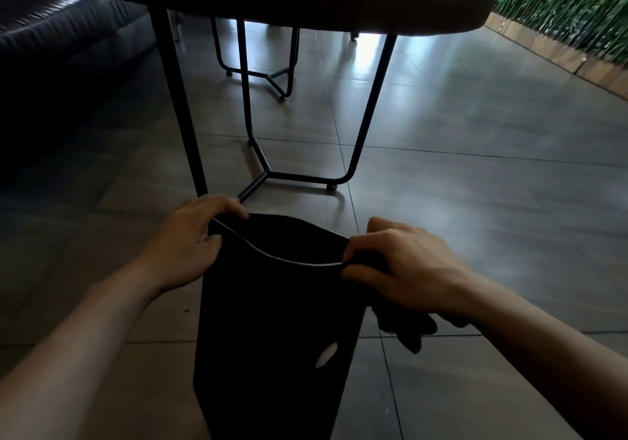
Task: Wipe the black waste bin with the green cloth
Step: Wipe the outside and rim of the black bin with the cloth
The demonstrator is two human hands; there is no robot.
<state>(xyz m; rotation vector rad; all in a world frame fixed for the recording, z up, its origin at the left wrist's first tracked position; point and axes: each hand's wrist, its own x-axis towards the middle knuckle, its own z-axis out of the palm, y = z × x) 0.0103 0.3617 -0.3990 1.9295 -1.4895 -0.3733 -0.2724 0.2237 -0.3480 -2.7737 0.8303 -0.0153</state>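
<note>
The black waste bin (272,331) stands on the tiled floor right in front of me, with a small oval hole low on its near side. My left hand (190,246) grips the left part of its rim. My right hand (404,266) grips the right part of the rim and also holds a dark cloth (407,329) that hangs below the hand beside the bin. The cloth looks almost black in this dim light, so its green colour does not show.
A round dark table (339,1) on thin black metal legs (367,113) stands just beyond the bin. A dark sofa (61,49) fills the left. A green plant wall (571,4) with a wooden base runs along the far right. Grey floor tiles (492,185) spread to the right.
</note>
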